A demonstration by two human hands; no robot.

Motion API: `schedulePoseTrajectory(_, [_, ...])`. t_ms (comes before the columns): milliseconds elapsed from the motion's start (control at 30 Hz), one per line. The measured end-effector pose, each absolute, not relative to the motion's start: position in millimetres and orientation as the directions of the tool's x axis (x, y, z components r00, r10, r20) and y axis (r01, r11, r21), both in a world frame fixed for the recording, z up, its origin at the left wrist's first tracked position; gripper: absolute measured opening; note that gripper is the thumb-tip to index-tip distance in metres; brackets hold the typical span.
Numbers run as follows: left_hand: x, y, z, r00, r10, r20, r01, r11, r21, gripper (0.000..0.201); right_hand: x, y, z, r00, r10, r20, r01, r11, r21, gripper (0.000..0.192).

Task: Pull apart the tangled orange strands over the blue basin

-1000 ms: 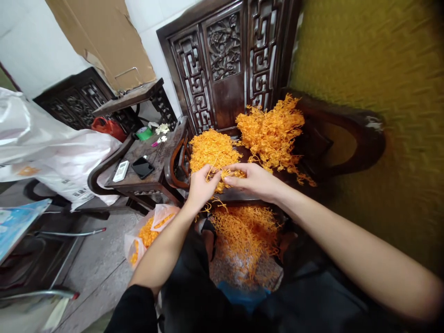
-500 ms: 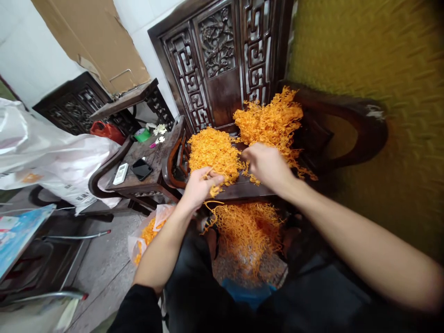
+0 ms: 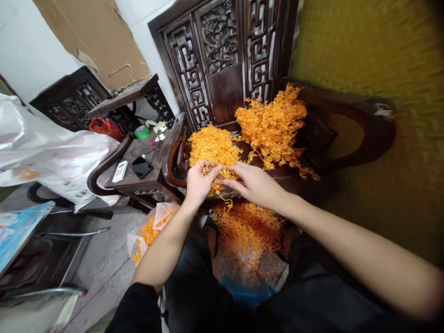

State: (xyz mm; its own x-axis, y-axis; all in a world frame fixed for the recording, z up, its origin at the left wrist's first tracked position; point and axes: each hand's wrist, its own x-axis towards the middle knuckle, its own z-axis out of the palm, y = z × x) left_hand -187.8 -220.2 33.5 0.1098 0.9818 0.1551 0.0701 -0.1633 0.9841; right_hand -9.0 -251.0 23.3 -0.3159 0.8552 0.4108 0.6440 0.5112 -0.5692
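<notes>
My left hand (image 3: 201, 181) is closed in a pinch on a thin orange strand (image 3: 227, 200), which dangles below the fingertips. My right hand (image 3: 250, 181) meets it from the right, thumb and fingers closing on the same strand. Directly behind both hands lies a rounded heap of small, curly orange pieces (image 3: 213, 144) on the dark wooden chair seat. To its right sits a looser pile of knotted orange strands (image 3: 272, 127). Below the seat, between my legs, hangs a mass of long, thin orange strands (image 3: 248, 226).
A carved chair back (image 3: 224, 92) rises behind the heaps, with a curved armrest (image 3: 378, 134) at right. On the side table (image 3: 152, 164) lie a phone (image 3: 141, 167), a white remote (image 3: 120, 171) and green tape (image 3: 142, 132). A plastic bag of orange pieces (image 3: 149, 231) stands on the floor.
My right hand has moved left and down from the right-hand pile to meet my left hand. The left hand stays in front of the rounded heap.
</notes>
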Motion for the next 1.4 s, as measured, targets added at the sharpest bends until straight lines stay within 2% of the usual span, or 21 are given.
schedulePoseTrajectory(100, [-186.5, -227.4, 30.9, 0.122, 0.981, 0.154, 0.182, -0.174, 0.968, 0.033, -10.9, -253.4, 20.4, -0.319, 0.844, 0.431, 0.742, 0.506, -0.441, 0.032])
schedulePoseTrajectory(200, [-193.7, -221.7, 32.8, 0.063, 0.972, 0.227, 0.248, -0.235, 0.94, 0.03, -16.0, -270.0, 24.5, -0.403, 0.761, 0.508, 0.706, 0.612, -0.357, 0.036])
schedulePoseTrajectory(267, [-206.9, -209.3, 37.1, -0.059, 0.95, 0.308, 0.234, -0.287, 0.929, 0.029, -19.0, -286.2, 30.0, -0.498, 0.661, 0.561, 0.607, 0.728, -0.319, 0.036])
schedulePoseTrajectory(333, [-224.6, -196.3, 41.3, -0.211, 0.938, 0.275, 0.121, -0.254, 0.96, 0.033, -19.1, -295.8, 32.5, -0.574, 0.586, 0.572, 0.514, 0.802, -0.305, 0.034])
schedulePoseTrajectory(367, [-233.2, -191.7, 42.5, -0.257, 0.928, 0.271, 0.065, -0.263, 0.963, 0.033, -17.8, -295.2, 31.1, -0.582, 0.59, 0.56, 0.499, 0.803, -0.326, 0.032])
schedulePoseTrajectory(433, [-246.1, -188.1, 42.8, -0.271, 0.923, 0.274, -0.002, -0.285, 0.959, 0.033, -13.1, -280.5, 22.0, -0.513, 0.692, 0.509, 0.551, 0.719, -0.423, 0.029])
schedulePoseTrajectory(533, [-252.9, -190.8, 38.1, -0.216, 0.933, 0.29, -0.026, -0.302, 0.953, 0.034, -6.7, -234.2, -1.9, -0.274, 0.877, 0.394, 0.655, 0.47, -0.591, 0.03])
schedulePoseTrajectory(600, [-252.9, -191.3, 32.3, -0.191, 0.94, 0.283, -0.043, -0.296, 0.954, 0.034, -8.7, -200.2, -18.0, -0.199, 0.921, 0.336, 0.691, 0.375, -0.618, 0.035])
schedulePoseTrajectory(667, [-252.3, -188.7, 25.4, -0.171, 0.947, 0.272, -0.053, -0.284, 0.957, 0.035, -18.9, -172.1, -31.2, -0.226, 0.915, 0.333, 0.755, 0.381, -0.533, 0.04])
schedulePoseTrajectory(800, [-252.2, -183.3, 14.1, -0.128, 0.958, 0.255, -0.003, -0.258, 0.966, 0.031, -55.9, -136.1, -54.1, -0.37, 0.872, 0.321, 0.859, 0.453, -0.239, 0.048])
schedulePoseTrajectory(900, [-252.4, -184.7, 12.7, -0.094, 0.952, 0.291, 0.073, -0.285, 0.956, 0.027, -80.6, -117.0, -75.2, -0.47, 0.836, 0.285, 0.838, 0.524, -0.154, 0.053])
schedulePoseTrajectory(1100, [-251.6, -186.8, 13.8, 0.064, 0.907, 0.417, 0.282, -0.418, 0.864, 0.024, -85.9, -96.2, -105.1, -0.587, 0.801, 0.112, 0.806, 0.591, -0.002, 0.071])
schedulePoseTrajectory(1167, [-247.8, -185.9, 7.6, 0.163, 0.898, 0.408, 0.291, -0.439, 0.85, 0.022, -74.6, -97.7, -99.0, -0.596, 0.794, 0.123, 0.801, 0.599, 0.017, 0.075])
schedulePoseTrajectory(1267, [-233.9, -190.1, -9.4, 0.346, 0.884, 0.314, 0.22, -0.402, 0.889, 0.02, -46.0, -107.5, -74.7, -0.607, 0.773, 0.181, 0.791, 0.61, 0.047, 0.082])
schedulePoseTrajectory(1333, [-218.9, -198.7, -24.6, 0.523, 0.812, 0.258, 0.205, -0.414, 0.887, 0.023, -21.1, -119.6, -53.1, -0.577, 0.786, 0.221, 0.811, 0.584, 0.039, 0.083])
schedulePoseTrajectory(1400, [-201.1, -210.6, -42.3, 0.704, 0.674, 0.222, 0.249, -0.528, 0.812, 0.035, 4.7, -136.5, -31.7, -0.501, 0.819, 0.279, 0.852, 0.524, -0.009, 0.082])
